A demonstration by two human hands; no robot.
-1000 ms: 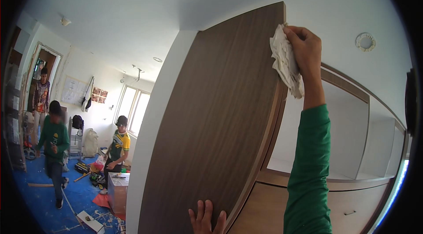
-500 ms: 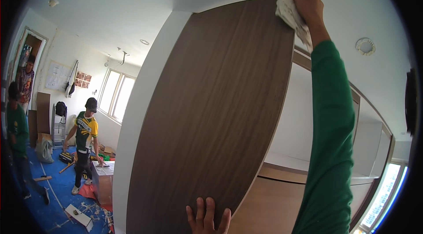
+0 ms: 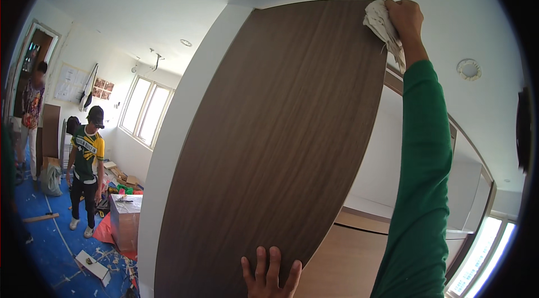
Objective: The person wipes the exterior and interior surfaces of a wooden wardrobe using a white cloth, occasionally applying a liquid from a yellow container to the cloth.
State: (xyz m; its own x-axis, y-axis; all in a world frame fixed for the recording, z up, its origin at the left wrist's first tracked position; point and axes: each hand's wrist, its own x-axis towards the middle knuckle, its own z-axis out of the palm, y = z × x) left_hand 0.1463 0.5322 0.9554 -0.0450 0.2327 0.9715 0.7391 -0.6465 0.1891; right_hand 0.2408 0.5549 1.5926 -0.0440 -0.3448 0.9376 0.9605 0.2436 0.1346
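Observation:
A tall brown wood-grain cabinet door (image 3: 281,129) stands in front of me, its top edge close to the ceiling. My right hand (image 3: 405,17), on a raised arm in a green sleeve, is closed around a crumpled whitish cloth (image 3: 382,22). The cloth lies against the top right corner of the door and hangs down past its edge. Low on the same door, my left hand (image 3: 270,275) rests with fingers spread, holding nothing; its wrist is below the picture.
White and wood cabinets (image 3: 365,157) run behind the door on the right. To the left, a person (image 3: 87,169) in a green and yellow shirt stands on the blue floor covering (image 3: 50,253), beside a box (image 3: 124,219) and scattered scraps. Another person (image 3: 32,107) is by the doorway.
My right hand and the cloth appear slightly further right and lower, as the view has shifted. The person in green and yellow has straightened up from the box; a green-clad person has mostly left the view.

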